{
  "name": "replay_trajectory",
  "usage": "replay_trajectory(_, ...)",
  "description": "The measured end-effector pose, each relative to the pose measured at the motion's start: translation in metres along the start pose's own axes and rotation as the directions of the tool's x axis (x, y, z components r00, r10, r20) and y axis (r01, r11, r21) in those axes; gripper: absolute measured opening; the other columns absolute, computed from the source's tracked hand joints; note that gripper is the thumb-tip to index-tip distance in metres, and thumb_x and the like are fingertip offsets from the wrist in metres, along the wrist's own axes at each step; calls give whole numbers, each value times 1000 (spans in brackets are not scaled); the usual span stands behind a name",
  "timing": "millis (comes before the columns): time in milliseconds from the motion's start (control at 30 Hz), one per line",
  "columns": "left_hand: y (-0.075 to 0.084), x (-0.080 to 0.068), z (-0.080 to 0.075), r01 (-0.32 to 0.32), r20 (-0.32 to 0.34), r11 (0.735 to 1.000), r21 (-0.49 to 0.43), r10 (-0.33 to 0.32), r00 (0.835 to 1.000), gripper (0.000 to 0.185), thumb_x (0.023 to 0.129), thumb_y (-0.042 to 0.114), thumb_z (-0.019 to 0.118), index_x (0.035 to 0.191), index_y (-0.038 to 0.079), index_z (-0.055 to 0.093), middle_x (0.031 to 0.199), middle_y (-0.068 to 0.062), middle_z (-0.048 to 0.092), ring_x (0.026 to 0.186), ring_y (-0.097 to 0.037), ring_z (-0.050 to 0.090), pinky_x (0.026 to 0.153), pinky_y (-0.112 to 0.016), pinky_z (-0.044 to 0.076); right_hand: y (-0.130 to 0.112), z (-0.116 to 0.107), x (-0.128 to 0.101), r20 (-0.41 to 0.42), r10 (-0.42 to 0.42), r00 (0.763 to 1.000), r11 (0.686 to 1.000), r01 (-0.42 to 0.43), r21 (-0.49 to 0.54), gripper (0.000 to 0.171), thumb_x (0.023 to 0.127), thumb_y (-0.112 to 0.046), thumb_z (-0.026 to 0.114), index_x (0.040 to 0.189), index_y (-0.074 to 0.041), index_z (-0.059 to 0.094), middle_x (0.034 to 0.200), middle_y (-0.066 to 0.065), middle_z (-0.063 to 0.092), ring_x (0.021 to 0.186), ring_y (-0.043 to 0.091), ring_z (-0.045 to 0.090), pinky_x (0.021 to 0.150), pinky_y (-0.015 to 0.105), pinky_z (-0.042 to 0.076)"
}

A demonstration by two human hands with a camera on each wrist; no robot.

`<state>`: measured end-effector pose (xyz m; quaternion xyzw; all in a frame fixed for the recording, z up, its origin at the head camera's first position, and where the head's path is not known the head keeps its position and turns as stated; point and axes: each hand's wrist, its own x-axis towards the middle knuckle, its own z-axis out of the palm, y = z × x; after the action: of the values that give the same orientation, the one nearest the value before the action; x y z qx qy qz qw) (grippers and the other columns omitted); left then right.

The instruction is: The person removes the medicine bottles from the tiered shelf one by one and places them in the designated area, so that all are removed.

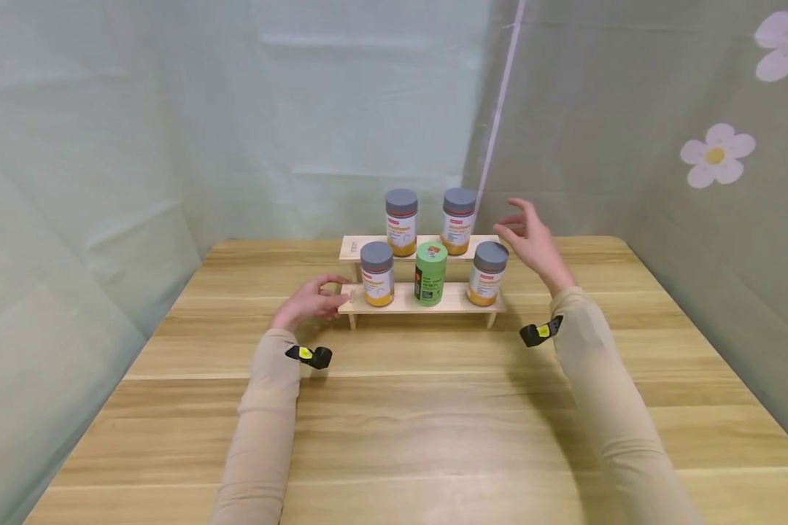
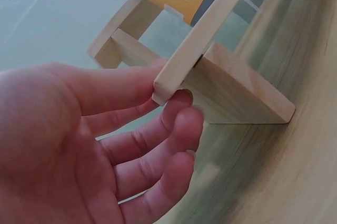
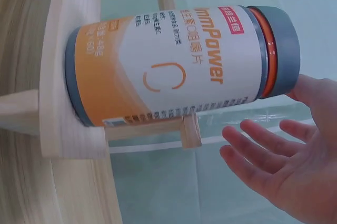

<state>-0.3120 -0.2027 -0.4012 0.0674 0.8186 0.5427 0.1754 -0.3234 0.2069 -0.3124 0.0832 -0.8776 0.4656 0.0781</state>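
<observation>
A two-tier wooden display shelf holds jars on both steps. My left hand pinches the left end of its lower board, with the thumb over the board and fingertips curled beneath in the left wrist view. At the shelf's right end my right hand is raised with fingers loosely bent and nothing held. Its fingers lie near the grey lid of the front right supplement jar, which has a white and orange label. A green jar stands mid-step, and another grey-lidded jar stands left of it.
Two more grey-lidded jars, one left and one right, stand on the upper step. The shelf sits towards the back of a wood-grain table. Pale curtains hang behind and on both sides.
</observation>
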Motion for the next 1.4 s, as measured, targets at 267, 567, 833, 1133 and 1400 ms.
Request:
replay_trajectory(267, 0, 2, 0, 23, 9, 1000, -14, -23, 1000, 54, 97, 19, 59, 144, 5, 36, 80, -1, 61, 66, -11, 62, 69, -29, 54, -3, 7, 6, 71, -30, 997, 995, 24, 95, 68, 97, -35, 57, 152, -18, 20, 142, 23, 47, 132, 40, 48, 106, 52, 41)
replay_trajectory(567, -1, -1, 0, 67, 20, 997, -28, -67, 998, 56, 97, 22, 59, 145, 8, 33, 76, 3, 63, 66, -10, 62, 65, -26, 52, -14, 16, 16, 88, -56, 995, 981, 38, 191, 68, 98, -28, 57, 152, -16, 19, 144, 23, 45, 131, 39, 48, 103, 49, 44)
replay_trajectory(833, 2, -2, 2, 71, 26, 997, -18, -71, 997, 56, 98, 23, 58, 145, 9, 33, 78, 4, 65, 68, -10, 63, 66, -25, 51, -27, 17, 23, 162, -35, 986, 959, -13, 285, 70, 96, -29, 60, 152, -20, 19, 152, 21, 34, 140, 36, 37, 111, 53, 37)
replay_trajectory(1133, 3, -3, 4, 53, 51, 998, -25, -52, 997, 54, 98, 22, 56, 145, 8, 32, 81, 3, 66, 69, -11, 65, 69, -27, 54, -36, 18, 28, 225, 15, 974, 971, -68, 231, 71, 95, -29, 61, 152, -14, 22, 151, 21, 34, 139, 33, 36, 114, 49, 35)
replay_trajectory(1400, 1, -2, 6, 50, 72, 997, -52, -46, 996, 54, 99, 20, 55, 145, 7, 29, 76, 3, 66, 65, -10, 64, 67, -27, 54, -37, 17, 29, 249, 10, 968, 972, -67, 225, 62, 96, -25, 60, 149, -15, 30, 145, 20, 41, 133, 31, 43, 111, 48, 39)
